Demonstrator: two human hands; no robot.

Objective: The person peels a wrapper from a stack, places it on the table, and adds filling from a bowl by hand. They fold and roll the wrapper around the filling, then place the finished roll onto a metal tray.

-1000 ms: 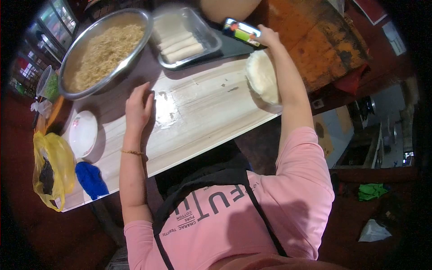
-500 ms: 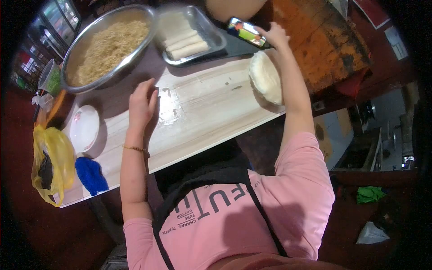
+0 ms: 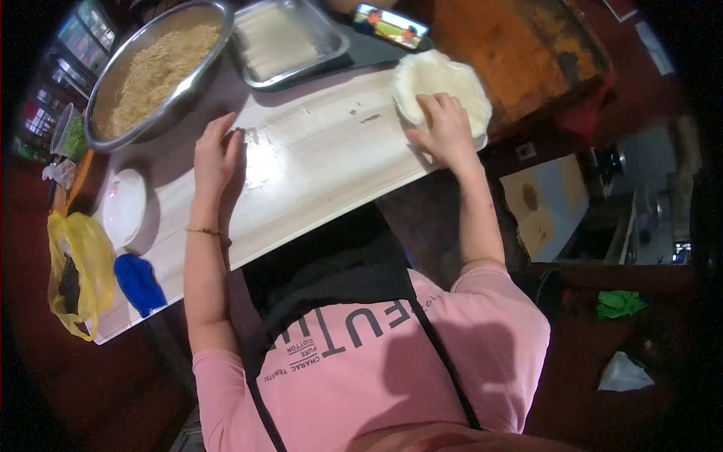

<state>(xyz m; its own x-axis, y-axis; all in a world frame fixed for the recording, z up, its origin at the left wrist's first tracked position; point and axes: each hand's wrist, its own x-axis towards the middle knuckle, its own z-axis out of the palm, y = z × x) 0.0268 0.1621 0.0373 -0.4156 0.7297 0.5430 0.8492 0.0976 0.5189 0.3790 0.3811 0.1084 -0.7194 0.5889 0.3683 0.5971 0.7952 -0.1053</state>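
Note:
My right hand rests over a stack of thin, round, pale dough wrappers at the right end of the table, its fingers on the top sheet and the thumb spread apart. Whether it pinches the sheet's edge does not show. At the left, my left hand lies on the pale tabletop with nothing in it, fingers loosely bent and thumb apart. Behind the stack, a phone with a lit screen lies on its back. White rolls lie side by side in a metal tray.
A large metal bowl of shredded light-brown filling stands at the back left. Nearby are a white plate, a blue cloth, a yellow plastic bag and a tub of chopped greens. A worn wooden board adjoins the table's right end.
My right hand has left the phone and come back down onto the wrapper stack. My left hand stays at its place on the table. The view has shifted slightly.

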